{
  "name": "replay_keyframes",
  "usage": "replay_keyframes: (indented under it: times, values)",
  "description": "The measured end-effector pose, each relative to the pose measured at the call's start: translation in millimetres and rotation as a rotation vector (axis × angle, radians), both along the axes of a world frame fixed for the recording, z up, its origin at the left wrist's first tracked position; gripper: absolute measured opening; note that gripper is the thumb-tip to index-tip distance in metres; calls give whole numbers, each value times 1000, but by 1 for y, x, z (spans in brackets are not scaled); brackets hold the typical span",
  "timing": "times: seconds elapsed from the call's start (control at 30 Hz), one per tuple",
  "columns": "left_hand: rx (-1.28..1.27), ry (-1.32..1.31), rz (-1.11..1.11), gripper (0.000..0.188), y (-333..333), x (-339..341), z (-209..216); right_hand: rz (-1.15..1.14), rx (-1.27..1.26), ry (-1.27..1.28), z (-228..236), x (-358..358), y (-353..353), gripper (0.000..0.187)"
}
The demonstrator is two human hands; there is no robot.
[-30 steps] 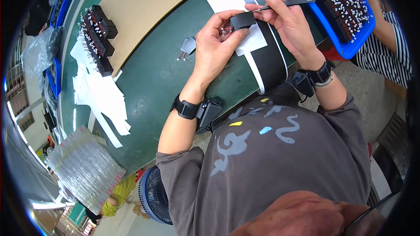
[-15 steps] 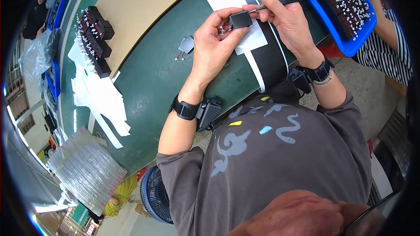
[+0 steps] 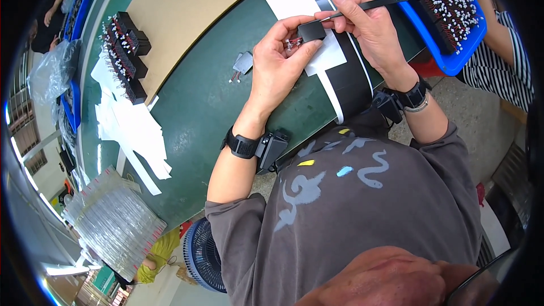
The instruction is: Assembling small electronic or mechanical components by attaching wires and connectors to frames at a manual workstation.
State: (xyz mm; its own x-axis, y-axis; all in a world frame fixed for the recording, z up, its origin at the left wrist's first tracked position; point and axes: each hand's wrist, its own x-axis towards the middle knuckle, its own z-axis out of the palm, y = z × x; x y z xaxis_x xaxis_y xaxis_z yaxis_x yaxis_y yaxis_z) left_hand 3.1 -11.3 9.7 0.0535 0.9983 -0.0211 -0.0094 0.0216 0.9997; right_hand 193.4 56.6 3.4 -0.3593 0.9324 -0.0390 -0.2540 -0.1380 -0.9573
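Note:
A small black block with wires and white connectors is gripped between the thumb and fingers of my left hand. Its red and dark wires stick out toward my palm. In my right hand is a pair of black tweezers, pinched like a pen, its tip at the block's upper right edge. Beneath both hands lie a white sheet and a black strip. A grey piece with wires rests on the green table, left of my left wrist.
Wired black blocks stand in rows at the left, by a brown board. White paper strips lie below them. A blue tray full of wired pieces sits at the right, near a person in a striped sleeve.
My hands keep nearly the same place and hold. The black block has tilted slightly, and the tweezers' tip still meets its edge. The whole view has shifted a little.

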Motion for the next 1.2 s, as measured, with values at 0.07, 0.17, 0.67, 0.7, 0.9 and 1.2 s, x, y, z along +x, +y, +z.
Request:
replay_keyframes:
  times: [0.07, 0.17, 0.67, 0.7, 0.9, 1.2]
  values:
    - [0, -2, 3, 42, 0, 1, 2, -3, -11, -11, 0, -1, 0, 29]
    - [-1, -7, 8, 42, 0, 2, 4, -9, -15, -6, -1, -1, -1, 28]
    - [-23, -62, -2, 42, -2, 1, 1, -1, 50, 4, 6, -4, -4, 26]
    - [-22, -61, -2, 42, -1, 1, 1, 1, 51, 8, 6, -4, -4, 26]
    - [-21, -33, 1, 43, -2, 2, 5, 1, 43, 18, 3, -3, -3, 27]
    - [-11, -22, 4, 40, -1, 0, 3, 18, 18, 73, 1, -1, -2, 20]
